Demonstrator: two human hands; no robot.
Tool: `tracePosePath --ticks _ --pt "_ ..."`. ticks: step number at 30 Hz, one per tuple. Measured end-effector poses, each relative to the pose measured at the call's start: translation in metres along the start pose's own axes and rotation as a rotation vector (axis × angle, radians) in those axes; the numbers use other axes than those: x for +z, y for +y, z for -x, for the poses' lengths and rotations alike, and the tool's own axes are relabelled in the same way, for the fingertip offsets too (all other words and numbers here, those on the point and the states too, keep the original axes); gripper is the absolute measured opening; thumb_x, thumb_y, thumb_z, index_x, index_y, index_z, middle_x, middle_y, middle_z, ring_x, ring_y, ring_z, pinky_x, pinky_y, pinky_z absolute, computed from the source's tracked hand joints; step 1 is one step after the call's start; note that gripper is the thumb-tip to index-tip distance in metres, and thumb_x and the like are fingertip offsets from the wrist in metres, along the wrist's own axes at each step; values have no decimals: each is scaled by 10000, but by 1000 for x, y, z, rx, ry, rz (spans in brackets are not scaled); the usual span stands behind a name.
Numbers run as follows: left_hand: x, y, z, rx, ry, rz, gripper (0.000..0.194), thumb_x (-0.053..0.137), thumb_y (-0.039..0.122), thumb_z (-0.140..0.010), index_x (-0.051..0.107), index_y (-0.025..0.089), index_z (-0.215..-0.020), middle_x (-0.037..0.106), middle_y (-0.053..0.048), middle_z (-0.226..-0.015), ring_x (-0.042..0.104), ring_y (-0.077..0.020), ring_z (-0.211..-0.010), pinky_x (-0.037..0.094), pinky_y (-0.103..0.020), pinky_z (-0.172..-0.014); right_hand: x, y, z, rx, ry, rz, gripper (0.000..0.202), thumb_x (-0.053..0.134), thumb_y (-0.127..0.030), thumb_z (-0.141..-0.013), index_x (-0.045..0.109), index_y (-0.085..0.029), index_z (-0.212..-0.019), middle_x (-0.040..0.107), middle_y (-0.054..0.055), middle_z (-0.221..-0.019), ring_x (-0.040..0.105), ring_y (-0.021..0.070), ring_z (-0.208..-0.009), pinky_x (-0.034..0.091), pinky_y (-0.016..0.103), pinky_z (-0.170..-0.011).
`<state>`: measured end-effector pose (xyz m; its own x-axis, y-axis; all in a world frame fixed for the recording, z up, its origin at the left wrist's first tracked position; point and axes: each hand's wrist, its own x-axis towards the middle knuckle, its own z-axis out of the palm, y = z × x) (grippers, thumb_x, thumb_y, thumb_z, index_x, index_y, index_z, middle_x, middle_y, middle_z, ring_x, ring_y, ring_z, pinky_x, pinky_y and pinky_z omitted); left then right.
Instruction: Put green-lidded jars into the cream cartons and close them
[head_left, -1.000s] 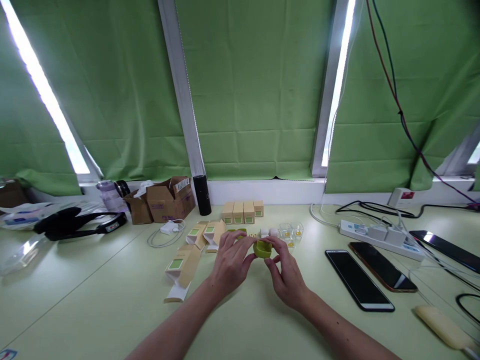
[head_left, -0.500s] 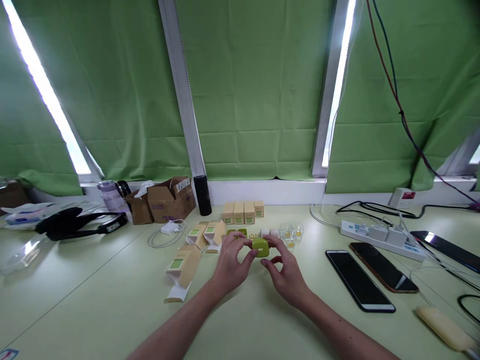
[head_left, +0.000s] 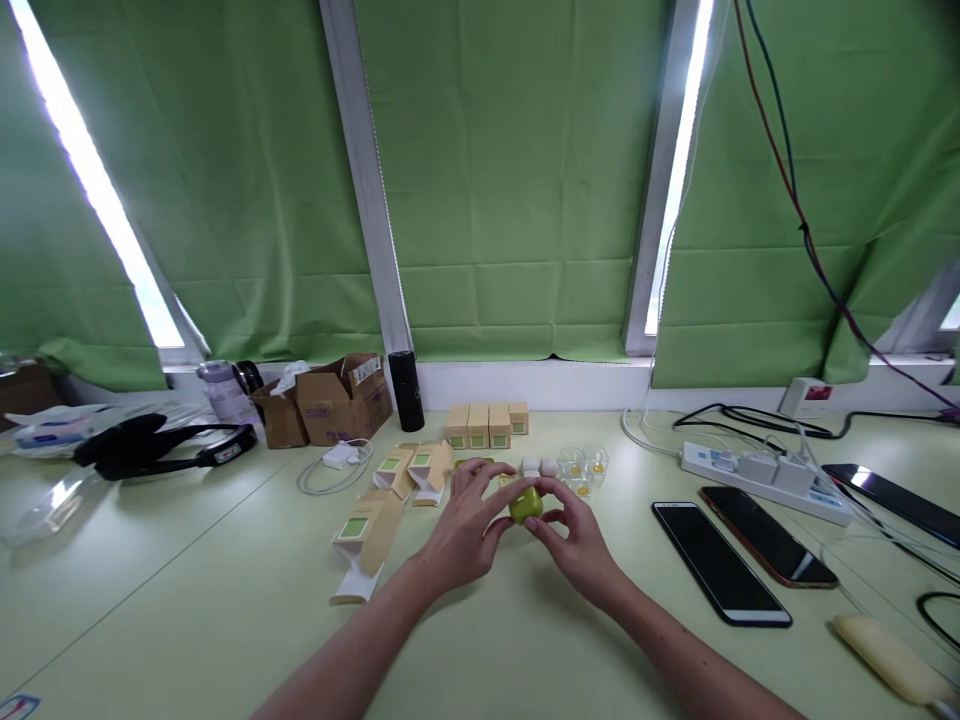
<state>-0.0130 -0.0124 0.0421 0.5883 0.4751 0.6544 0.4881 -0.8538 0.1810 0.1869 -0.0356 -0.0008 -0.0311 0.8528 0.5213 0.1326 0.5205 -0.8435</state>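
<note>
A small glossy green object (head_left: 526,505) is held above the table between my two hands. My left hand (head_left: 469,520) grips its left side with the fingertips over the top. On its right side, the thumb and fingers of my right hand (head_left: 574,540) close on it. Just beyond my hands lie two small white pieces (head_left: 540,467) and several clear cups (head_left: 583,468) with yellow marks. Another green item is partly hidden behind my left hand. Opened kraft boxes (head_left: 367,530) with green labels lie to the left, and several closed ones (head_left: 478,427) stand behind.
Phones (head_left: 720,562) and a white power strip (head_left: 765,480) with cables are at the right. Cardboard boxes (head_left: 345,400), a black cylinder (head_left: 406,390), a coiled white cable (head_left: 341,457) and a black strapped item (head_left: 165,447) are at the left.
The green object has turned and moved slightly right and down between my hands. The fingers of my left hand have shifted over its top.
</note>
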Motion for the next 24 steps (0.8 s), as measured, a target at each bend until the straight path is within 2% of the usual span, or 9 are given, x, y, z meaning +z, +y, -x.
tracePosePath --ticks 4,7,9,11,13,15,19,24 --pt "4 0 0 0 -31 28 518 597 75 -915 637 356 -1349 589 -101 -1335 448 -320 -1273 414 -532 -1084 0 2 -1 -27 -7 35 346 670 -345 -921 651 -254 -1255 663 98 -1256 660 245 -1082 588 360 -834" --pt "10 -9 0 -101 93 180 458 669 124 -896 641 301 -1317 611 -104 -1296 480 -306 -1279 434 -506 -1091 -1 7 -4 -76 46 150 323 606 -344 -972 648 -251 -1278 702 92 -1143 659 249 -1041 567 378 -832" --pt "14 -19 -1 -221 211 296 450 709 150 -871 647 284 -1296 633 -97 -1273 521 -296 -1263 448 -489 -1083 -2 12 -7 -122 87 327 260 573 -300 -983 682 -243 -1212 720 90 -1072 640 267 -1028 545 398 -836" --pt "18 -30 -2 -363 295 416 442 717 156 -846 663 274 -1269 656 -90 -1278 570 -286 -1225 478 -457 -1033 -1 17 -13 -169 62 572 194 569 -231 -967 731 -236 -1074 729 94 -1041 607 286 -1040 512 419 -874" --pt "21 -41 -2 -487 319 583 435 728 199 -835 671 254 -1262 677 -93 -1292 622 -275 -1172 506 -427 -977 2 22 -21 -186 -18 825 191 591 -174 -939 760 -233 -1006 731 97 -1041 577 289 -1047 473 417 -903" --pt "24 -49 -3 -559 324 758 470 773 236 -794 678 226 -1254 697 -102 -1286 651 -270 -1146 519 -408 -957 9 25 -31 -164 -102 1040 206 619 -152 -919 775 -237 -1024 728 95 -1071 552 286 -1074 434 408 -918" --pt "26 -51 -4 -593 357 954 548 859 234 -694 699 191 -1217 722 -114 -1263 672 -265 -1131 532 -383 -961 30 35 -54 -166 -161 1119 178 640 -135 -893 787 -209 -959 722 119 -1036 525 296 -1086 375 411 -906" --pt "21 -43 -4 -586 353 983 553 884 230 -681 713 181 -1205 727 -121 -1260 669 -277 -1168 535 -379 -981 46 45 -69 -152 -169 1165 189 589 -84 -894 766 -148 -917 709 154 -954 529 300 -1027 348 411 -856"
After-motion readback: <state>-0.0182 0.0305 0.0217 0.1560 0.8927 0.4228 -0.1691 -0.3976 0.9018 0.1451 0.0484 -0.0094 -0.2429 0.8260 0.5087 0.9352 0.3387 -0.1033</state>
